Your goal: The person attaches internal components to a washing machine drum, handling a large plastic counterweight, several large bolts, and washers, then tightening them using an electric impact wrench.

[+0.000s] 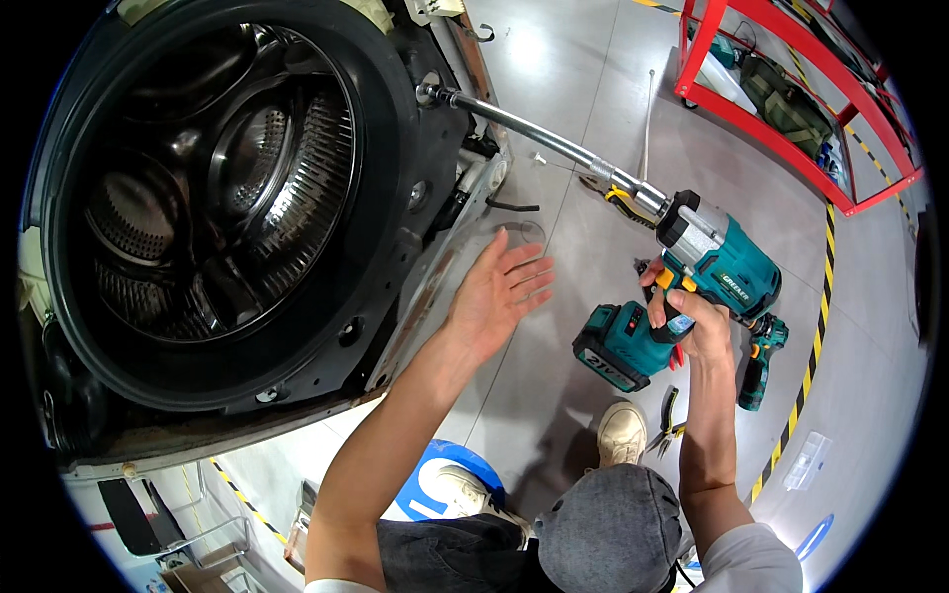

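Observation:
My right hand is closed around the grip of a teal and black cordless impact wrench, which has a large battery pack at its base. From its nose a long chrome extension bar runs up and left. The bar's socket end meets a bolt spot on the dark rim beside the drum opening of a washing machine; whether it is seated on a bolt, I cannot tell. My left hand is open and empty, fingers spread, between the machine's edge and the wrench, touching neither.
On the grey floor lie yellow-and-black pliers, a smaller teal drill, more pliers and a black hex key. A red cart stands at the far right. My denim knee is at the lower edge.

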`<state>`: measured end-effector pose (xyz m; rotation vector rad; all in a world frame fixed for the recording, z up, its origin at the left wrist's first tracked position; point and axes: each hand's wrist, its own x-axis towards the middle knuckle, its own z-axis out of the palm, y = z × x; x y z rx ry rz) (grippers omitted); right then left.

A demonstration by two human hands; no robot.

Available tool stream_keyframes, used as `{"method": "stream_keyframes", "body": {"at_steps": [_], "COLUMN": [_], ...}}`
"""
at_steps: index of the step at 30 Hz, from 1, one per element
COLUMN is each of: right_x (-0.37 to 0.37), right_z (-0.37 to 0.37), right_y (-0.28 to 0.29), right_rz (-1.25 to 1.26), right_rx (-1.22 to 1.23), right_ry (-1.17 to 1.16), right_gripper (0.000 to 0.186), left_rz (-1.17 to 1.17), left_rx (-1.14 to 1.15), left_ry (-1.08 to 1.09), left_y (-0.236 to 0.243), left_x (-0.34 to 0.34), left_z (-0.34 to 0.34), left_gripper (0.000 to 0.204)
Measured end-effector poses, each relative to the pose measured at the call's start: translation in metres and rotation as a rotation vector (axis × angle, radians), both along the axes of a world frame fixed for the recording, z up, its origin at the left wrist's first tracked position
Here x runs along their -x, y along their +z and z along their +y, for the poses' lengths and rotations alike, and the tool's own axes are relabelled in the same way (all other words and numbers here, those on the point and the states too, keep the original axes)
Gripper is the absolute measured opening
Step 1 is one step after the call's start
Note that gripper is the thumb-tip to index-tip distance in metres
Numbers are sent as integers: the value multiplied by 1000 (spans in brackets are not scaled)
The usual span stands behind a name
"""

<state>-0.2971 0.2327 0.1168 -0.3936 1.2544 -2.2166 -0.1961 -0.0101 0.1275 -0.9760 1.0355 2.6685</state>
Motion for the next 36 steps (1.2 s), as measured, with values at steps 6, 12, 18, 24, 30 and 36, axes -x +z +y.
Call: {"method": "stream_keyframes", "body": {"at_steps": [6, 12, 18, 24, 30, 36], "right_x": [7, 10, 8, 14, 16, 10], "right_z": [-1, -2, -2, -3, -8, -5], "right_y": [-3, -2, 0, 0, 3, 4], "right_rz": [-13, -13, 149, 115, -28, 98], "right_rx": [1, -58, -215, -197, -96, -263], "right_ry": [9, 5, 4, 33, -5, 6], "right_gripper": [48, 44, 35, 26, 29, 29], "left_rz": [1, -15, -72, -89, -97, -82], "left_rx": [-11, -1, 39, 91, 176, 174], "left_ry": [-1, 0, 16, 53, 90, 167], "left_y": [-1, -4, -7, -3, 2, 2], "left_x": [1, 1, -1, -4, -8, -16], "left_z": [0, -5, -15, -31, -47, -68], "left_gripper": [63, 61, 58, 56, 59, 63]}}
